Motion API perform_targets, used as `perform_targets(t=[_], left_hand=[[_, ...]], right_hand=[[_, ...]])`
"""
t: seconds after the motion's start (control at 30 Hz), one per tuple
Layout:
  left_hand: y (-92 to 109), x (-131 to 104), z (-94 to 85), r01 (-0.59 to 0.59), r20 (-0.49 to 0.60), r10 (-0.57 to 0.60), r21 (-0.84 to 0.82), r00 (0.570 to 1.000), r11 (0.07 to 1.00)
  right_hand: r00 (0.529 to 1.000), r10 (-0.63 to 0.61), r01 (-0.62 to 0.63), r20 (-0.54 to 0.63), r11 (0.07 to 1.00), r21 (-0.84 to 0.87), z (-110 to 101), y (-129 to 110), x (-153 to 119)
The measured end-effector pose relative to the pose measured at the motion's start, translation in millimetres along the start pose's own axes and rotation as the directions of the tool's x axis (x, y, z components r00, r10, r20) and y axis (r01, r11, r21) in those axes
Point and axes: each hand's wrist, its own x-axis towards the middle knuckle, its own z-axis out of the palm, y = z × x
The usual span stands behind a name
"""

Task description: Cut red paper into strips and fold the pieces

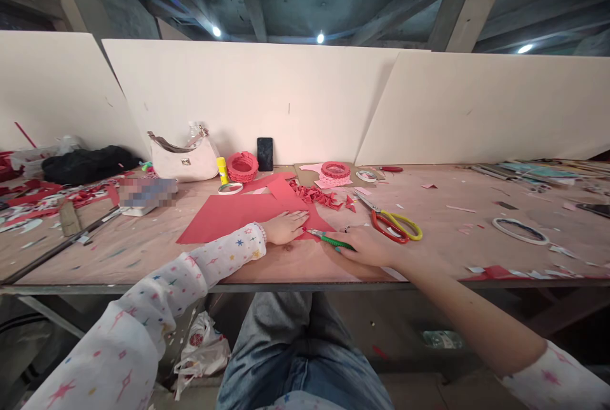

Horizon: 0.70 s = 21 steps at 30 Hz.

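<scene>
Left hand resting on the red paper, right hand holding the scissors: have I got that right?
Not the scissors: the head view shows the right hand holding a green tool. The left hand does rest on the red paper.

Glaring lamps (pixel 320 37), soft shadows, stretched edges

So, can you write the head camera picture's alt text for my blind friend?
A person's left hand lies on red paper sheets while the right hand holds a slim green-handled cutter, tip near those fingers. Nearby on the scuffed brown tabletop lie folded red paper pieces and metal scissors with red and yellow handles.
</scene>
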Motion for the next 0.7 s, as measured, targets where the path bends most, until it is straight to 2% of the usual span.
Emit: perform_targets(t=[0.17,0.43,0.7], left_hand=[[-3.1,3.3,7.2,0.008,-0.037,-0.007,0.024,0.999,1.000],[-3.4,2.4,8.7,0.012,-0.070,-0.008,0.054,0.998,0.998],[-1.4,0.4,5.9,0.028,-0.045,-0.025,0.050,0.999,0.998]], right_hand=[[1.000,-0.001,0.000,-0.013,1.000,-0.027,0.4,-1.2,0.8],[1.000,-0.001,0.001,-0.019,0.999,-0.037,1.5,-2.9,3.9],[1.000,0.011,-0.012,0.005,1.000,0.019,0.1,3.6,3.4]])
